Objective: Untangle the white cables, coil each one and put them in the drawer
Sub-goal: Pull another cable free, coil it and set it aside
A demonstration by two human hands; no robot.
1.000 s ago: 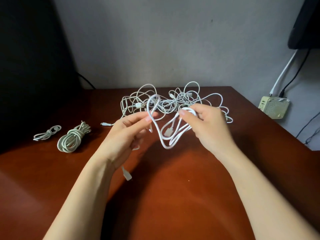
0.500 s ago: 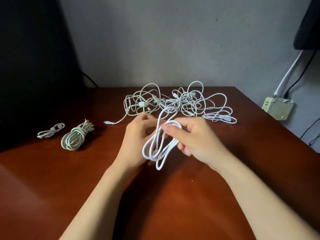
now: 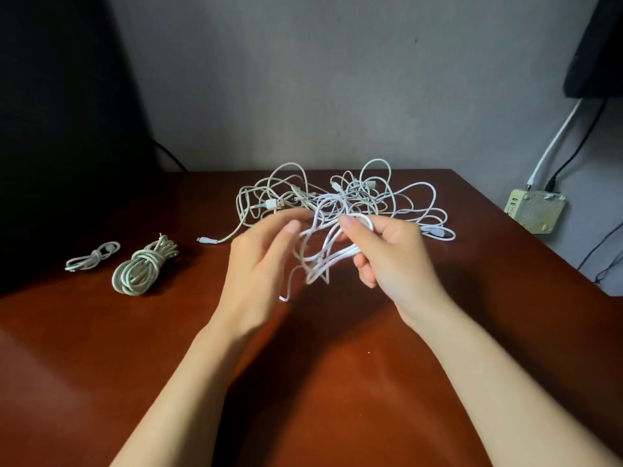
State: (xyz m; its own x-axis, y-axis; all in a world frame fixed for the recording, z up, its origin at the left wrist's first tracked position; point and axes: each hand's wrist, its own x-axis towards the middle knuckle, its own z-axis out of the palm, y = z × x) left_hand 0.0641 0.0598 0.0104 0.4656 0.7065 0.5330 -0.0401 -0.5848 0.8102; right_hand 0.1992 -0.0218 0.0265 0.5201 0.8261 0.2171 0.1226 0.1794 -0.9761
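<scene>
My right hand (image 3: 394,261) grips a bundle of loops of one white cable (image 3: 323,256) above the middle of the brown table (image 3: 337,382). My left hand (image 3: 259,264) is just left of the loops, its blurred fingertips pinching a strand of the same cable, whose loose end hangs below the palm. Behind both hands, a tangled pile of white cables (image 3: 401,197) lies on the table near the wall. Two coiled cables rest at the left: a thick coil (image 3: 141,267) and a small thin coil (image 3: 91,258). No drawer is in view.
A cream wall box (image 3: 536,210) with white and black leads hangs to the right, past the table edge. A dark object (image 3: 67,129) fills the far left. A connector end (image 3: 205,240) of the tangle lies between the pile and the coils.
The loops gathered tighter in my right hand, which stays above the table's middle. My left hand swung up and round to the left side of the loops, carrying the free strand.
</scene>
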